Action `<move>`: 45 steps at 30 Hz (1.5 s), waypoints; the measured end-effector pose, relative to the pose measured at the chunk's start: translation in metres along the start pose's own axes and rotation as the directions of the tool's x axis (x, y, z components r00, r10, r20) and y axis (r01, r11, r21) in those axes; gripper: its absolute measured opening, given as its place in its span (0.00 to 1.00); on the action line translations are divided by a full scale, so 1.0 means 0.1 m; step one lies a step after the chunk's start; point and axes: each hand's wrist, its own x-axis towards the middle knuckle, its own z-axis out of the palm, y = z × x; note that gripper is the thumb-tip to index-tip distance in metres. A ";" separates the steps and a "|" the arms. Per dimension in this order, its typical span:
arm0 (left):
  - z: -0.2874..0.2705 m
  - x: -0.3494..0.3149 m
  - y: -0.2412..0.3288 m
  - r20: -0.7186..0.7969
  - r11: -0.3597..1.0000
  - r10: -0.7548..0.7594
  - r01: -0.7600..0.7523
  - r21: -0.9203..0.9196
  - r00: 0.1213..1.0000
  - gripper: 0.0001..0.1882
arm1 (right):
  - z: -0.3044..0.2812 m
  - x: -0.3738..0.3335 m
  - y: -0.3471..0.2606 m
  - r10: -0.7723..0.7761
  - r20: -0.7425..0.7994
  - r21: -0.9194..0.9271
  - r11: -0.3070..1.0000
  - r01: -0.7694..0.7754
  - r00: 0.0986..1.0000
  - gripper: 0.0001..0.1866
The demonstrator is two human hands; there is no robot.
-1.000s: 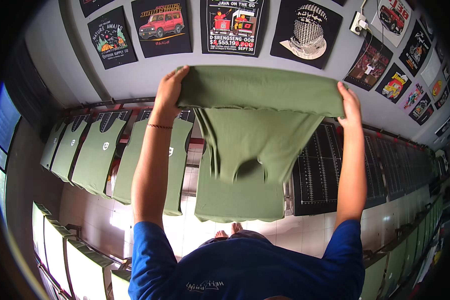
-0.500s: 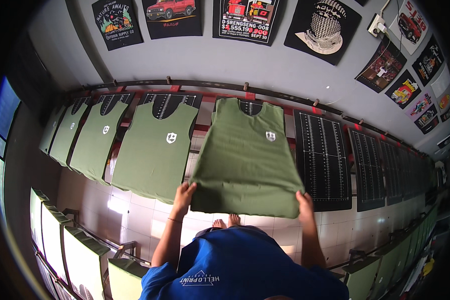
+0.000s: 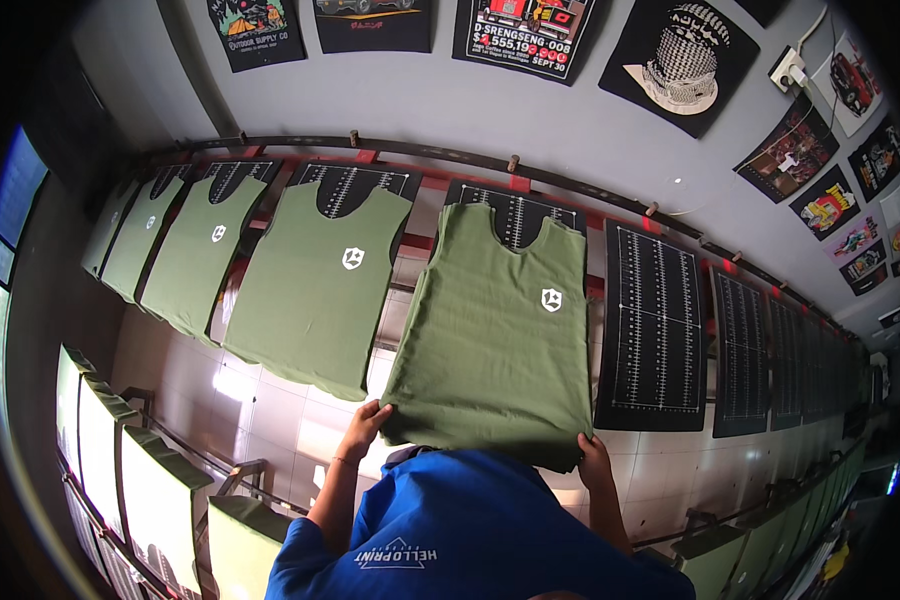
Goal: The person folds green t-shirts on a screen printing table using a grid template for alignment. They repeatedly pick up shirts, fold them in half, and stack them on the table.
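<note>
A green sleeveless shirt with a small white shield emblem on the chest lies over a black board marked with white scales. The board's far end shows at the neckline and above the shoulders. My left hand pinches the near left corner of the hem. At the near right corner, my right hand grips the hem, which hangs close to my body. Light wrinkles run across the cloth. The rest of this board is hidden by the shirt.
To the left, several boards carry matching green shirts. Uncovered black marked boards line up to the right. A dark rail runs behind them along the grey wall, which has printed panels. More green-covered boards stand behind me.
Both my hands have drawn the shirt toward my body. Its neckline has slid nearer along the board, so more of the board's far end shows. The view has shifted slightly.
</note>
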 end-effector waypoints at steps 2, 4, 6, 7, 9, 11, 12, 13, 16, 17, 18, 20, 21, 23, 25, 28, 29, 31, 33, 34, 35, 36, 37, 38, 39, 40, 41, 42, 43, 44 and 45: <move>0.03 0.01 -0.07 0.010 0.998 -0.056 0.056 -0.001 0.998 0.13 | -0.07 0.05 0.11 0.058 -0.050 -0.009 0.998 -0.058 0.997 0.23; -0.05 0.13 -0.21 0.002 0.998 -0.012 0.012 0.067 1.000 0.19 | -0.10 0.11 0.18 0.093 -0.105 -0.024 0.995 -0.096 0.990 0.23; 0.01 0.21 -0.21 -0.037 0.979 0.106 -0.098 0.179 0.994 0.25 | -0.09 0.28 0.14 0.063 -0.186 -0.184 0.978 -0.098 0.981 0.24; 0.05 0.25 -0.11 -0.009 0.995 0.066 -0.065 0.076 0.998 0.34 | -0.07 0.36 0.12 0.047 -0.227 -0.255 0.961 -0.106 0.973 0.25; 0.22 0.31 0.08 0.024 0.985 0.123 -0.119 -0.123 0.992 0.33 | -0.04 0.54 0.22 -0.201 -0.279 -0.297 0.948 0.114 0.939 0.27; 0.18 0.41 0.10 0.122 0.972 0.034 -0.004 -0.236 0.992 0.30 | 0.03 0.74 0.28 -0.359 -0.266 -0.306 0.911 0.275 0.894 0.28; 0.08 0.48 0.03 0.190 0.965 -0.020 0.069 -0.252 0.982 0.29 | 0.07 0.82 0.28 -0.395 -0.235 -0.290 0.900 0.324 0.888 0.28; 0.00 0.51 -0.07 0.259 0.953 -0.080 0.149 -0.262 0.963 0.28 | 0.07 0.82 0.30 -0.426 -0.209 -0.275 0.889 0.365 0.880 0.27; -0.07 0.45 -0.15 0.199 0.936 -0.171 0.223 -0.272 0.965 0.25 | -0.08 0.64 0.26 0.004 -0.027 -0.116 0.993 -0.007 1.000 0.27; 0.00 0.39 -0.08 0.153 0.949 -0.187 0.219 -0.227 0.970 0.23 | -0.12 0.57 0.29 0.040 -0.051 -0.099 0.994 -0.044 0.998 0.26; 0.07 0.35 0.01 0.138 0.950 -0.212 0.238 -0.204 0.967 0.22 | -0.15 0.53 0.33 0.051 -0.046 -0.094 0.994 -0.055 0.998 0.26; 0.16 0.26 0.15 0.091 0.948 -0.255 0.268 -0.173 0.963 0.20 | -0.27 0.47 0.42 0.079 -0.018 -0.095 0.992 -0.080 0.997 0.26; 0.17 0.26 0.16 0.075 0.935 -0.285 0.295 -0.196 0.956 0.18 | -0.34 0.45 0.46 0.089 -0.007 -0.071 0.993 -0.089 0.996 0.26; 0.16 0.24 0.22 0.094 0.927 -0.297 0.311 -0.211 0.950 0.19 | -0.33 0.44 0.41 0.100 -0.021 -0.097 0.990 -0.102 0.995 0.26; 0.20 0.23 0.35 0.153 0.931 -0.267 0.296 -0.216 0.952 0.17 | -0.27 0.40 0.27 0.076 -0.008 -0.047 0.996 -0.076 0.997 0.25; 0.41 0.44 0.84 0.140 0.998 -0.066 0.064 0.019 0.988 0.16 | 0.04 0.53 -0.23 -0.020 0.006 0.128 0.992 0.019 1.000 0.23; 0.52 0.59 1.10 0.173 0.997 0.020 -0.032 0.064 0.985 0.16 | 0.15 0.69 -0.48 -0.034 0.042 0.229 0.973 0.024 0.999 0.23; 0.79 1.07 1.59 0.163 0.990 0.128 -0.117 -0.072 0.978 0.15 | 0.05 1.40 -0.77 -0.033 -0.044 0.251 0.967 0.043 0.998 0.20; 1.09 1.47 2.29 0.161 0.950 0.264 -0.228 -0.214 0.951 0.14 | 0.52 1.70 -1.78 -0.081 0.104 0.453 0.891 0.025 0.991 0.27; 1.18 1.69 2.63 0.021 0.943 0.271 -0.261 -0.208 0.962 0.15 | 0.69 1.80 -2.32 -0.221 0.100 0.475 0.867 0.148 0.970 0.29; 1.08 1.91 3.00 0.230 0.934 0.333 -0.287 -0.215 0.914 0.16 | 0.89 1.88 -2.86 -0.253 0.154 0.485 0.862 0.150 0.955 0.30; 1.51 1.93 3.42 0.269 0.904 0.421 -0.375 -0.207 0.866 0.16 | 0.84 2.02 -3.27 -0.293 0.121 0.479 0.854 0.203 0.948 0.28; 1.67 2.06 3.72 0.235 0.882 0.452 -0.392 -0.262 0.860 0.15 | 0.80 2.25 -3.61 -0.352 0.088 0.473 0.838 0.272 0.932 0.27; 1.71 2.24 3.98 0.157 0.896 0.417 -0.376 -0.234 0.895 0.15 | 0.80 2.46 -3.92 -0.414 0.065 0.463 0.818 0.340 0.908 0.25; 1.87 2.23 4.20 0.168 0.867 0.466 -0.409 -0.286 0.869 0.14 | 0.81 2.53 -4.21 -0.468 0.062 0.454 0.800 0.392 0.882 0.24; 1.89 2.23 4.40 0.161 0.859 0.484 -0.433 -0.273 0.860 0.14 | 0.93 2.51 -4.46 -0.514 0.076 0.444 0.785 0.432 0.855 0.23; 1.89 2.20 4.57 0.174 0.839 0.519 -0.459 -0.293 0.837 0.14 | 1.04 2.40 -4.70 -0.569 0.072 0.432 0.758 0.489 0.819 0.22; 1.84 2.14 4.74 0.188 0.819 0.551 -0.483 -0.309 0.813 0.14 | 1.19 2.23 -4.93 -0.621 0.067 0.422 0.727 0.541 0.781 0.22; 1.77 2.08 4.89 0.221 0.802 0.584 -0.513 -0.305 0.782 0.13 | 1.32 2.04 -5.11 -0.649 0.100 0.407 0.718 0.564 0.754 0.21; 1.68 2.01 5.03 0.257 0.785 0.613 -0.540 -0.303 0.747 0.13 | 1.43 1.86 -5.26 -0.676 0.129 0.392 0.707 0.589 0.726 0.21; 1.61 1.93 5.16 0.298 0.769 0.637 -0.564 -0.302 0.711 0.13 | 1.50 1.71 -5.37 -0.717 0.176 0.356 0.685 0.636 0.675 0.21</move>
